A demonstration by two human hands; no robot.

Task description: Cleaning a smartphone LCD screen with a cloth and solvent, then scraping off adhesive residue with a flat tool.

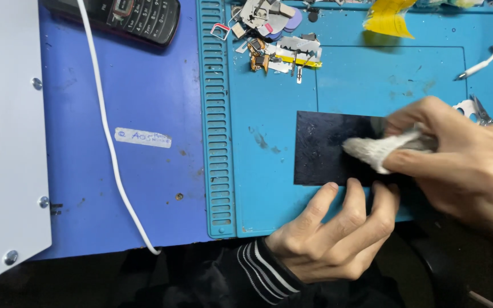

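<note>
On a teal repair mat [269, 188] laid over a blue workbench [144, 188], a person works a flat black panel [323, 149] that lies face up near the mat's front edge. The right hand [463, 162] pinches a small wad of white cloth [375, 149] between thumb and fingers, closed firmly around it and pressing it onto the panel's right half. The left hand [332, 234], in a black sleeve with white stripes, grips nothing: its fingers are loosely curled, the fingertips [329, 191] resting against the panel's near edge.

At the mat's far edge sits a cluster of small metal parts and flex pieces [272, 40], with a crumpled scrap of yellow tape [389, 17] just to its right. Small metal tweezers [480, 111] lie beside the right hand. A white cable [109, 142] runs down across the workbench, passing a dark keypad phone [126, 17] at the top and a strip of white label tape [142, 137]. A white board [4, 142] with screws fills the left margin.
</note>
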